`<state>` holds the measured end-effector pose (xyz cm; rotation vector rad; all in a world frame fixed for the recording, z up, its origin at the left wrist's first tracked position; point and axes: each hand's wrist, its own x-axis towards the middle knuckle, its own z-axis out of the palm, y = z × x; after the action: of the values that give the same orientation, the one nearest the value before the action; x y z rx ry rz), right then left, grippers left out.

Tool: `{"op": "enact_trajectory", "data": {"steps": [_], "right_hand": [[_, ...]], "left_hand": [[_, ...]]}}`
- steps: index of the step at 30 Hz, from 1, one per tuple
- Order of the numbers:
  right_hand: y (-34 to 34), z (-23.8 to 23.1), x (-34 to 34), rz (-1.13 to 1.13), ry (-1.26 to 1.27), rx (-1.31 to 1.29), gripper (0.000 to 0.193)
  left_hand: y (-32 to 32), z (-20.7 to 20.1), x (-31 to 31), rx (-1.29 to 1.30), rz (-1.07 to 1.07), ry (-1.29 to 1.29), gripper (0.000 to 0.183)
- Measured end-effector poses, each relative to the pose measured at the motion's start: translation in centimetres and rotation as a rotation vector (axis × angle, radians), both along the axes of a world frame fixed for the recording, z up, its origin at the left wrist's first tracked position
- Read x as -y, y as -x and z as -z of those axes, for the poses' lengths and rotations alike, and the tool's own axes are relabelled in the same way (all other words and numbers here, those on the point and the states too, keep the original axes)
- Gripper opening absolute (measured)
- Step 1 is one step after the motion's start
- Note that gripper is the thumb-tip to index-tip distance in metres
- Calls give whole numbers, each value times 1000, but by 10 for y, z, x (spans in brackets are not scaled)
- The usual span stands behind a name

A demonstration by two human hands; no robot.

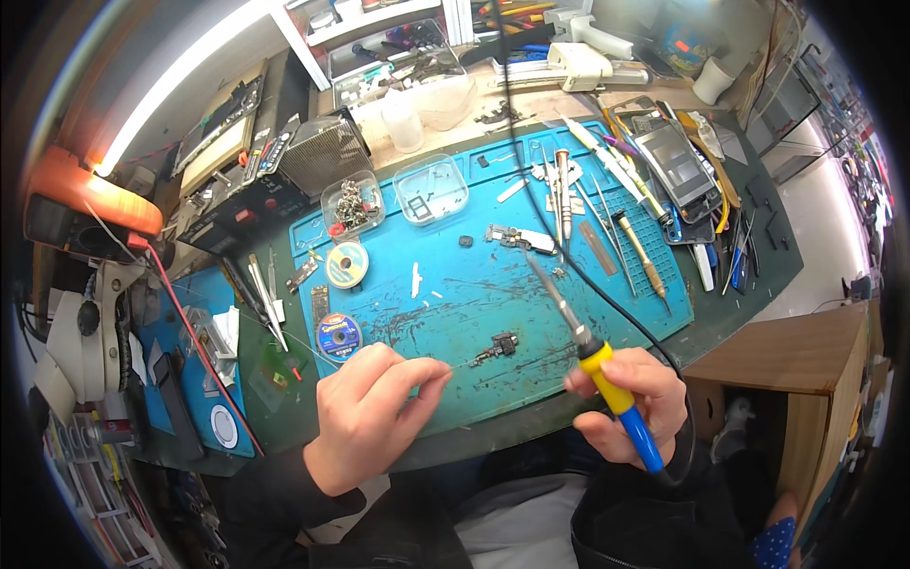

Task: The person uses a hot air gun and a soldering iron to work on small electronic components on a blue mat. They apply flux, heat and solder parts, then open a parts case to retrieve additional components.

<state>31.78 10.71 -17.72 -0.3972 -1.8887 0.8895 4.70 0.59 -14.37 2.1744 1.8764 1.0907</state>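
Observation:
My left hand (368, 410) is closed in a pinch over the near edge of the blue mat (408, 318). A thin strand of solder wire (459, 364) sticks out from its fingertips toward a small dark circuit part (500, 346) lying on the mat. My right hand (664, 391) grips a soldering iron (621, 396) by its yellow and blue handle. The iron's metal tip points up and away, above the mat and apart from the circuit part. Left of my left hand lie a blue-labelled spool (339, 336) and a pale yellow spool (347, 265).
Two clear plastic boxes (431, 190) with small parts stand at the back. A phone-like board (519, 239), screwdrivers (563, 194) and tweezers (607, 223) lie at the far right. The iron's black cable (607, 299) crosses the mat. An orange-topped device (95, 204) stands at left.

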Motion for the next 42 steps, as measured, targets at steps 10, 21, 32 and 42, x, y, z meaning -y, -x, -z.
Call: {"op": "enact_trajectory", "data": {"steps": [10, 21, 32, 42], "right_hand": [[5, 1, 11, 107, -31, 32, 27], [15, 6, 16, 230, -5, -24, 16], [12, 9, 11, 131, -95, 12, 16], [10, 4, 10, 104, -81, 78, 15]], "left_hand": [[-2, 9, -8, 107, 17, 60, 23], [-1, 11, -11, 87, 51, 27, 27], [-1, 11, -12, 66, 63, 31, 27], [-1, 12, -12, 58, 58, 32, 28]]}}
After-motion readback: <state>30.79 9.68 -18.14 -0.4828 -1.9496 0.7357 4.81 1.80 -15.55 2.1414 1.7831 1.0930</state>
